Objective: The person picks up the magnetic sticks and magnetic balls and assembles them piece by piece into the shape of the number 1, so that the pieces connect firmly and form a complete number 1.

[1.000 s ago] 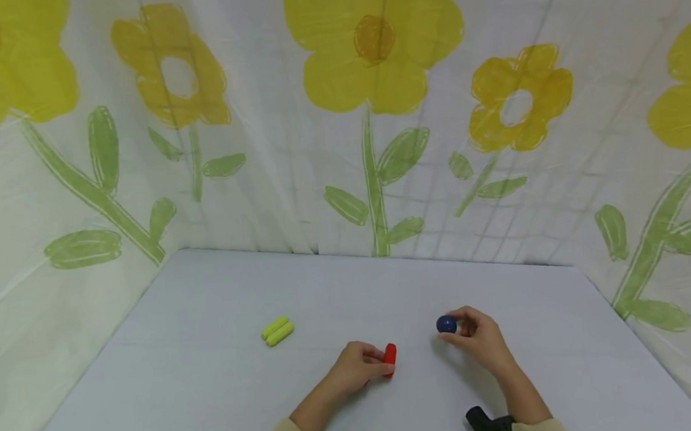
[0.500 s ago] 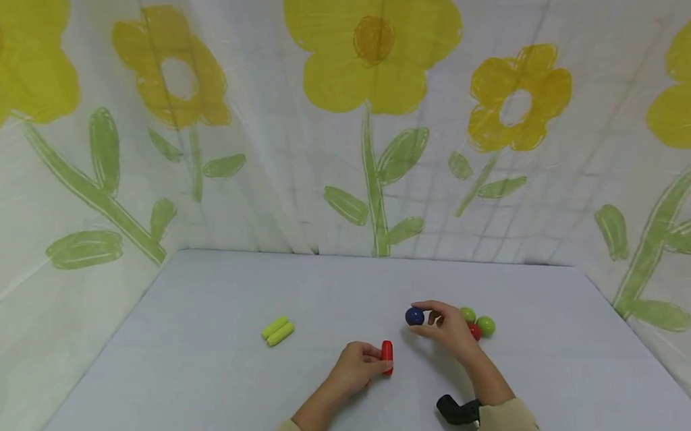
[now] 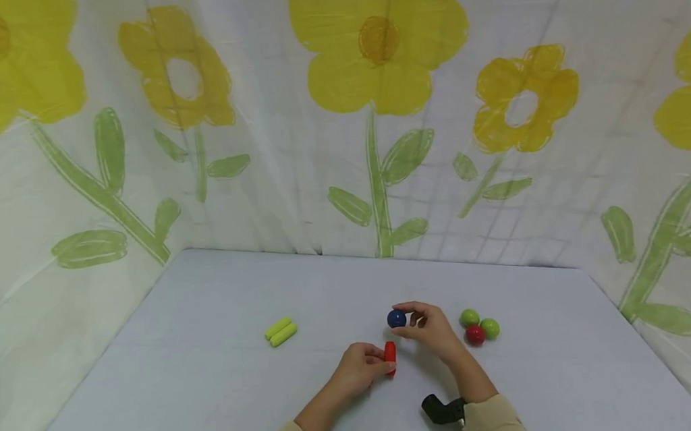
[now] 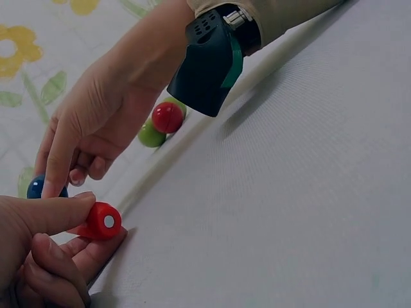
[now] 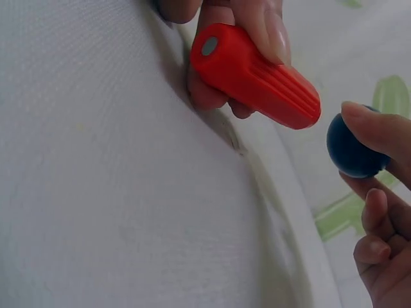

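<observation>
Two hands [image 3: 354, 366] hold one red rod [image 3: 390, 351], one blue ball [image 3: 396, 318].

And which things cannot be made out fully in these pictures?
Left wrist view: part of the blue ball, behind the thumb of the left hand.
Left wrist view: one green ball, largely behind the red ball.
Right wrist view: right hand, cut off by the right edge.

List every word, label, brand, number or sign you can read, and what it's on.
No readable text in any view.
Red grooved rod, blue ball: no lettering on visible sides.
Flower-patterned backdrop: drawings only.
Yellow rods, red ball, green balls: too small in view to rule out fine marks.
</observation>
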